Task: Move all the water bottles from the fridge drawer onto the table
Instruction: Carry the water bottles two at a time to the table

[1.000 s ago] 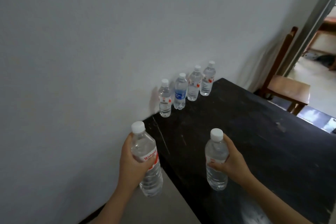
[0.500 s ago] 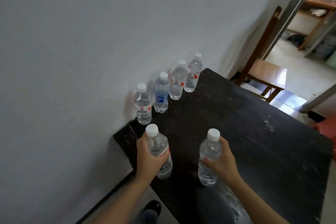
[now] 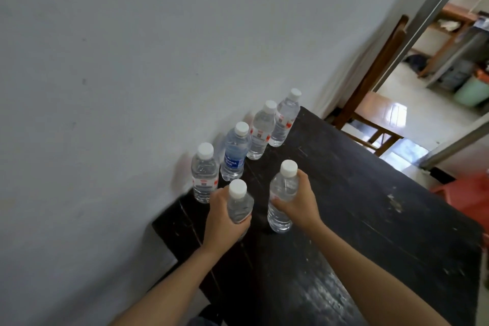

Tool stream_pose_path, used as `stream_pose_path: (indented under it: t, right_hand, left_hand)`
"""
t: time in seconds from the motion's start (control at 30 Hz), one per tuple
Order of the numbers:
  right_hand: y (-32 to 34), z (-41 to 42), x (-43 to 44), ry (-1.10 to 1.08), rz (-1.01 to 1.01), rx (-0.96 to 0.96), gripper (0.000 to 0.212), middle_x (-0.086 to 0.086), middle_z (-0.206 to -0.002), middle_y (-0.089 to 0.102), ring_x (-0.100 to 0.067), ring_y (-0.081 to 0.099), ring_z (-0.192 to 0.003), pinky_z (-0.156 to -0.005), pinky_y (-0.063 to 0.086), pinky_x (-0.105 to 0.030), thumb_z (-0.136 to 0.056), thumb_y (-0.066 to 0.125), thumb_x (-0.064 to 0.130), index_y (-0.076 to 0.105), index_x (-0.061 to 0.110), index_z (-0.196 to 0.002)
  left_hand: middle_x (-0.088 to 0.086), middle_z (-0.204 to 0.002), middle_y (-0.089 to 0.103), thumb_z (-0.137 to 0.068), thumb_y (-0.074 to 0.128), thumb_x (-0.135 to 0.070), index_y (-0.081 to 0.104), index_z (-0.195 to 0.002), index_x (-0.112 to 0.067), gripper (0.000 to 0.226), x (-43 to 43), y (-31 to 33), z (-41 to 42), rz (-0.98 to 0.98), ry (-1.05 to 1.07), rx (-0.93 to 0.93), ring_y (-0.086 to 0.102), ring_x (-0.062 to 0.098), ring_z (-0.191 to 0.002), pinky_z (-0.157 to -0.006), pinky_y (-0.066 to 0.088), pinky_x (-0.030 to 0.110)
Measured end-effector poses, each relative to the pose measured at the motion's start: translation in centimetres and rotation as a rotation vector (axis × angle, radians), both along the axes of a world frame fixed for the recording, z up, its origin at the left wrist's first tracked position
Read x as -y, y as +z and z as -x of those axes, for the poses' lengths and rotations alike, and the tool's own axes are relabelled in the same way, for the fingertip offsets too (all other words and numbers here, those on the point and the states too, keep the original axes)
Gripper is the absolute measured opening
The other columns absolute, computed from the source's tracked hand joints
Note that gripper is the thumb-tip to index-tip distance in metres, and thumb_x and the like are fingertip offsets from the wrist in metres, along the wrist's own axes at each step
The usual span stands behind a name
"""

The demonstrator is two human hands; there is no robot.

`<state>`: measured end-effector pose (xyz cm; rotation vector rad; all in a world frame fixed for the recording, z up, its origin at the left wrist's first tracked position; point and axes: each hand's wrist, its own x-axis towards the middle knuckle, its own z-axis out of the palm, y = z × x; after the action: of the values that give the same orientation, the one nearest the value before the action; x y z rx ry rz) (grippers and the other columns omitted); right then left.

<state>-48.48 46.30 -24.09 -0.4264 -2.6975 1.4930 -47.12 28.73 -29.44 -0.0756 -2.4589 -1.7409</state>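
Note:
My left hand (image 3: 225, 222) grips a clear water bottle (image 3: 239, 205) with a white cap over the near left part of the dark wooden table (image 3: 357, 219). My right hand (image 3: 299, 201) grips a second clear bottle (image 3: 281, 198), upright, its base at or just above the tabletop. Several more bottles stand in a row along the wall: a red-labelled one (image 3: 204, 173), a blue-labelled one (image 3: 235, 152), and two further red-labelled ones (image 3: 262, 131) (image 3: 284, 119).
A white wall (image 3: 132, 61) runs along the table's left side. A wooden chair (image 3: 370, 103) stands past the table's far end by a doorway. A red object (image 3: 465, 193) lies to the right of the table.
Both hands have carried their bottles forward over the table, closer to the row by the wall. The view has moved nearer to the table.

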Motion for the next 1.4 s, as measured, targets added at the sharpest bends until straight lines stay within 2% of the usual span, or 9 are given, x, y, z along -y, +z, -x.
stream_pose_path:
  t: [0.17,0.27,0.47,0.83,0.93,1.1,1.17,1.27,1.4]
  right_hand:
    - [-0.3,3.2,0.7,0.031,-0.029,-0.030,0.075,0.007,-0.114,0.051,-0.010,0.050,-0.104,-0.085,0.043,-0.027,-0.064,0.082,0.020,0.039,0.023,-0.126]
    - [-0.5,4.4,1.1,0.043,0.012,-0.025,0.075,0.006,-0.120,0.050,-0.011,0.049,-0.108,-0.091,0.043,-0.029,-0.066,0.081,0.020,0.038,0.025,-0.128]
    - [-1.6,5.3,1.5,0.076,0.031,-0.013,0.080,0.005,-0.121,0.050,-0.012,0.050,-0.111,-0.095,0.045,-0.034,-0.064,0.083,0.020,0.036,0.023,-0.129]
    - [-2.4,6.5,1.8,0.111,0.012,-0.035,0.084,0.002,-0.133,0.046,-0.014,0.046,-0.119,-0.099,0.043,-0.035,-0.065,0.083,0.024,0.033,0.026,-0.133]
    - [-2.5,6.7,1.8,0.126,0.016,-0.036,0.085,0.002,-0.135,0.043,-0.013,0.045,-0.121,-0.099,0.043,-0.034,-0.066,0.082,0.025,0.030,0.026,-0.133]
    - [-2.2,6.1,1.9,0.137,0.040,-0.018,0.085,0.001,-0.136,0.040,-0.010,0.043,-0.118,-0.100,0.042,-0.034,-0.069,0.081,0.023,0.028,0.026,-0.135]
    - [-2.1,5.8,2.0,0.146,0.002,-0.005,0.089,-0.001,-0.138,0.038,-0.015,0.041,-0.125,-0.103,0.041,-0.040,-0.069,0.080,0.022,0.024,0.027,-0.138]
    - [-2.3,4.7,1.5,0.151,-0.089,0.034,0.104,-0.004,-0.144,0.033,-0.020,0.032,-0.133,-0.106,0.036,-0.042,-0.070,0.079,0.020,0.009,0.029,-0.146]
    - [-2.5,2.2,0.2,0.108,-0.165,0.103,0.110,-0.007,-0.148,0.028,-0.022,0.029,-0.136,-0.107,0.035,-0.040,-0.072,0.077,0.020,-0.002,0.031,-0.147]
  left_hand:
    - [0.008,-0.110,0.051,-0.062,0.080,-0.023,0.041,-0.104,-0.035,0.059,0.2,-0.7,1.5,0.004,0.000,0.010,0.056,0.018,-0.103,-0.088,0.050,0.036]
    - [0.004,-0.116,0.044,-0.060,0.084,-0.012,0.031,-0.108,-0.052,0.082,0.0,-0.1,1.7,0.020,0.027,-0.038,0.049,0.014,-0.108,-0.091,0.041,0.023]
    - [-0.001,-0.116,0.039,-0.060,0.084,-0.011,0.035,-0.114,-0.038,0.078,-0.1,-0.3,2.1,0.086,-0.007,-0.047,0.043,0.004,-0.107,-0.088,0.032,0.011]
    - [-0.002,-0.120,0.032,-0.059,0.085,-0.007,0.027,-0.120,-0.035,0.089,-0.7,-0.4,2.1,0.110,0.052,-0.081,0.036,0.000,-0.112,-0.095,0.027,0.013]
    - [-0.001,-0.120,0.031,-0.059,0.085,-0.006,0.028,-0.121,-0.034,0.088,-0.8,-0.5,2.1,0.097,0.065,-0.077,0.039,0.009,-0.112,-0.097,0.028,0.016]
    - [-0.004,-0.119,0.031,-0.060,0.084,-0.007,0.028,-0.117,-0.039,0.087,-1.0,-0.2,2.1,0.074,0.073,-0.075,0.038,0.002,-0.108,-0.096,0.027,0.006]
    - [-0.004,-0.122,0.034,-0.061,0.084,-0.011,0.029,-0.121,-0.036,0.086,-0.8,-0.6,2.1,0.071,0.076,-0.041,0.040,0.006,-0.113,-0.100,0.030,0.012]
    - [0.004,-0.136,0.040,-0.060,0.085,-0.022,0.029,-0.135,-0.025,0.093,-0.4,-1.5,2.0,0.090,0.078,0.007,0.040,0.017,-0.127,-0.107,0.037,0.041]
    - [0.007,-0.141,0.036,-0.056,0.087,-0.022,0.020,-0.143,-0.016,0.110,-0.1,-1.0,1.2,0.152,0.101,-0.014,0.034,0.021,-0.132,-0.108,0.033,0.047]
